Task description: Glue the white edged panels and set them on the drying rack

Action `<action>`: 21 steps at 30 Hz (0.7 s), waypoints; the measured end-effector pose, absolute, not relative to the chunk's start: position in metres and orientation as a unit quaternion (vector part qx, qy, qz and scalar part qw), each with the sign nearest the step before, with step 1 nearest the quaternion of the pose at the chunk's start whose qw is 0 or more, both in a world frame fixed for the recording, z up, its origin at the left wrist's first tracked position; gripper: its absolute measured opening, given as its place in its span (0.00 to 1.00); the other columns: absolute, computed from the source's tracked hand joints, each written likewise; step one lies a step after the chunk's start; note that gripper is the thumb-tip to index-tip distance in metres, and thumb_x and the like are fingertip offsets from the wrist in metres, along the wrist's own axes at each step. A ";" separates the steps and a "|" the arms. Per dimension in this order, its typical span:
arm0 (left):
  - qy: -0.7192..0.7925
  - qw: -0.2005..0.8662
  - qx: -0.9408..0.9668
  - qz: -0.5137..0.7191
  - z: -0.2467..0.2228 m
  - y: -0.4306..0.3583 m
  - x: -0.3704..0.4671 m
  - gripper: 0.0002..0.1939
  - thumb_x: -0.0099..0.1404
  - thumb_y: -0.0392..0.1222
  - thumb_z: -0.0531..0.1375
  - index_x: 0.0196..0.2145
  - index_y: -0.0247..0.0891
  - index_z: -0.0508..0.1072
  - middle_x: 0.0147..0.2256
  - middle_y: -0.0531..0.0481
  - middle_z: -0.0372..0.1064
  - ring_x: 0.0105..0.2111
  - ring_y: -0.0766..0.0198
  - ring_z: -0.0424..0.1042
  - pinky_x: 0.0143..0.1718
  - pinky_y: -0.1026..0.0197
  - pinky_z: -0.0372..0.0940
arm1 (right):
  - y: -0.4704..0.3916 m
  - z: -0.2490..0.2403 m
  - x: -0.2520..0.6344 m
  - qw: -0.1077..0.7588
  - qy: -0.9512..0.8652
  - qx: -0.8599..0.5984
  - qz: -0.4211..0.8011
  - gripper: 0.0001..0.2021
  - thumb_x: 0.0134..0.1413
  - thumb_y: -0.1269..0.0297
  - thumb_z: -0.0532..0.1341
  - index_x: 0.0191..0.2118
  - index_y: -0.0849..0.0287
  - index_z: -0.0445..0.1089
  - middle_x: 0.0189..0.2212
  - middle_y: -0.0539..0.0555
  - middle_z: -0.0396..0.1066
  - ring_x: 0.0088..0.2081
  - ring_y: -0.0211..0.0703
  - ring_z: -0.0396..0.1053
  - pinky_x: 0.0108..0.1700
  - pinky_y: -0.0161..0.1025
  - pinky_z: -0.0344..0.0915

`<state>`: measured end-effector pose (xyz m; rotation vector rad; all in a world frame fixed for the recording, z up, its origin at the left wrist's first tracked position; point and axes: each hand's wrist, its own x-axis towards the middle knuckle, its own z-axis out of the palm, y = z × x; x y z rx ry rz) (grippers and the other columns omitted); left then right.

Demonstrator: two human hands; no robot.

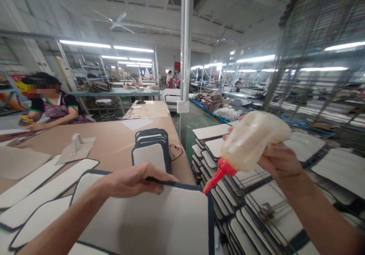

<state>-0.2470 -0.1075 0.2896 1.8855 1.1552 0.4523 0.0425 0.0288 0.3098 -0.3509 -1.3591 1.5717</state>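
My left hand (139, 179) is closed on the far edge of a large off-white panel (159, 220) with a dark blue border, its thumb on the near face. In my right hand (281, 158) is a translucent squeeze bottle (251, 141), tipped nozzle-down. The bottle's red nozzle (218, 175) points at the panel's far right corner, its tip at or very near the dark border. Whether any liquid comes out I cannot make out. Part of my right hand is hidden behind the bottle.
Bordered panels (48, 190) lie on the brown table at left, near a beige piece with a white object (76, 143). A panel stack (151, 144) and glasses (176, 152) sit ahead. Racks of panels (225, 198) stand right, beyond a metal post (185, 76). A co-worker (57, 106) sits left.
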 end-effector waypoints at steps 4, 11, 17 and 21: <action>0.423 0.472 0.763 0.130 0.305 -0.099 -0.232 0.20 0.63 0.37 0.56 0.53 0.37 0.70 0.50 0.48 0.71 0.50 0.53 0.68 0.50 0.63 0.61 | 0.030 0.303 0.043 0.453 -0.567 -0.085 0.683 0.27 0.25 0.62 0.72 0.40 0.55 0.73 0.34 0.57 0.77 0.35 0.55 0.74 0.39 0.52 0.70; 0.428 0.467 0.772 0.056 0.322 -0.094 -0.217 0.20 0.63 0.37 0.57 0.52 0.31 0.71 0.46 0.45 0.73 0.45 0.53 0.71 0.44 0.67 0.63 | 0.036 0.299 0.038 0.394 -0.567 -0.042 0.722 0.29 0.26 0.64 0.71 0.44 0.57 0.70 0.34 0.56 0.76 0.36 0.53 0.74 0.39 0.52 0.68; 0.415 0.492 0.763 0.064 0.329 -0.095 -0.213 0.21 0.61 0.36 0.58 0.52 0.29 0.71 0.47 0.41 0.73 0.47 0.51 0.70 0.45 0.67 0.62 | 0.038 0.299 0.034 0.390 -0.577 -0.022 0.717 0.30 0.26 0.63 0.71 0.44 0.58 0.70 0.33 0.55 0.76 0.36 0.50 0.74 0.43 0.53 0.67; 0.405 0.496 0.766 0.058 0.332 -0.097 -0.213 0.21 0.62 0.34 0.56 0.52 0.23 0.70 0.49 0.39 0.71 0.49 0.50 0.69 0.48 0.65 0.61 | 0.038 0.298 0.032 0.374 -0.588 -0.010 0.717 0.30 0.26 0.64 0.71 0.44 0.57 0.70 0.33 0.54 0.76 0.36 0.51 0.74 0.41 0.51 0.68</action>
